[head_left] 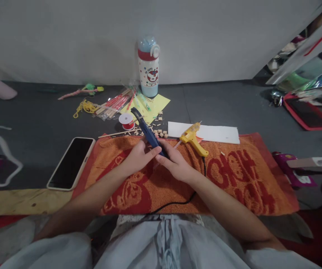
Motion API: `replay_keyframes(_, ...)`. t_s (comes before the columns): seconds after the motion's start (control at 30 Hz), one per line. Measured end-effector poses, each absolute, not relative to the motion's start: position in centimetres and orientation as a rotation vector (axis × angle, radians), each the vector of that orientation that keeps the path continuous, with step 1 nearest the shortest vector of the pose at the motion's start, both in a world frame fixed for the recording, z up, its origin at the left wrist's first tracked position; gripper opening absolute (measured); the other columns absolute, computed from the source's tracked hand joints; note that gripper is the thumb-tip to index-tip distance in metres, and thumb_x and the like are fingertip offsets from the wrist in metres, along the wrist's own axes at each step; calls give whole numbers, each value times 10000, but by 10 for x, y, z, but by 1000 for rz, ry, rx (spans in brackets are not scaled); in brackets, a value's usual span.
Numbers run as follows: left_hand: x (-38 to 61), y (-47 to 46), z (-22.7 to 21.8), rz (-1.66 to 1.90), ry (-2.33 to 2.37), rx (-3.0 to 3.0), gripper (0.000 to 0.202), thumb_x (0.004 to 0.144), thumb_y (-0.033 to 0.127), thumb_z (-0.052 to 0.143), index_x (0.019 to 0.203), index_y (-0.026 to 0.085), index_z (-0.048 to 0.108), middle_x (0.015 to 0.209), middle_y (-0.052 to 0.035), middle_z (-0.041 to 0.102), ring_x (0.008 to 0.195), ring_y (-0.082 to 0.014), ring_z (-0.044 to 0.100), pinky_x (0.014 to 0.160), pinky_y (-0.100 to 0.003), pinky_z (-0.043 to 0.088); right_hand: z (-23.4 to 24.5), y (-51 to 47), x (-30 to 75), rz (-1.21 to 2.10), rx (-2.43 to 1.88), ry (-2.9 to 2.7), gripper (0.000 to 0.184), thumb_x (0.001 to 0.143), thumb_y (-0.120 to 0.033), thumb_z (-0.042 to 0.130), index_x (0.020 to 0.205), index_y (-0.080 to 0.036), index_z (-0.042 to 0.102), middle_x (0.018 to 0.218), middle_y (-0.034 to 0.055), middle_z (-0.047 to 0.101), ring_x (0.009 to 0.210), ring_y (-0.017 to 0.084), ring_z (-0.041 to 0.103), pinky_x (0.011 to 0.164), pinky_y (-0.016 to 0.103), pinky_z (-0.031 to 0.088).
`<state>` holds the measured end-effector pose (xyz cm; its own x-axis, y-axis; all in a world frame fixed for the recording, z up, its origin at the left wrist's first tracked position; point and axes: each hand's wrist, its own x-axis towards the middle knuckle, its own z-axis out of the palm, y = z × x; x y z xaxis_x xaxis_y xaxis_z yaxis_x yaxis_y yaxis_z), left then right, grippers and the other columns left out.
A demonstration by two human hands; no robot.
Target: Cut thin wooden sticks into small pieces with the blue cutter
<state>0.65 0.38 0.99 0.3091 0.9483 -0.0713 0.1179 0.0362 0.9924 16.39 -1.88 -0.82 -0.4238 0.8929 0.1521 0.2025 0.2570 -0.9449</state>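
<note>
My left hand (138,157) and my right hand (175,163) meet over an orange towel (234,175) with red print. Both have their fingers closed round the handles of a dark blue cutting plier (146,129), whose jaws point away from me toward a thin wooden stick (116,133). A yellow glue gun (192,137) lies on the towel just right of my right hand, its black cord (177,203) running back toward my lap. Small cut wooden pieces (159,131) are scattered past the plier's tip.
A phone (71,162) lies left of the towel. A red thread spool (126,121), yellow paper (155,106), a packet of sticks (116,104) and a water bottle (148,67) stand beyond. White foam sheet (206,132) lies at the towel's far edge. A red tray (308,114) sits far right.
</note>
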Motion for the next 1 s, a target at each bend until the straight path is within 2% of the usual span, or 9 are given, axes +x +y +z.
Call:
replay_keyframes(0.33,6,4,4,915,1106,1458,466,709,533,645,937,139,540,1003,-111,608,978,-234,580,913,-391,463,-10,-20,161,1239,-1030,-1788,523,903,-440,448,1338,-157,376,1245,139,577,1257,272,464,1057,454,360)
replay_keyframes(0.53,7,3,7,910,1128,1451,468,697,544,649,904,139,538,992,-114,602,981,-245,576,912,-402,457,-11,-20,161,1254,-1027,-1769,564,896,-435,455,1335,-88,385,1244,163,573,1272,269,452,1086,438,327)
replay_keyframes(0.7,7,6,9,874,1106,1398,526,667,563,675,956,147,531,998,-105,622,976,-232,596,899,-378,475,-10,-19,161,1280,-1004,-1723,526,893,-455,465,1328,-165,405,1279,118,569,1229,260,488,1061,442,354)
replay_keyframes(0.8,4,13,8,900,1070,1427,559,663,581,669,987,151,520,1015,-107,627,977,-223,607,884,-360,486,-8,-19,162,1296,-1002,-1680,545,884,-486,466,1323,-167,417,1318,119,539,1214,263,495,1052,447,361)
replay_keyframes(1.0,-20,34,7,1229,1255,1485,459,789,516,572,1093,187,471,970,-75,633,839,-157,634,773,-308,521,-8,-19,169,1343,-1089,-1641,532,880,-487,472,1288,-146,443,1204,120,591,1111,254,551,989,437,417)
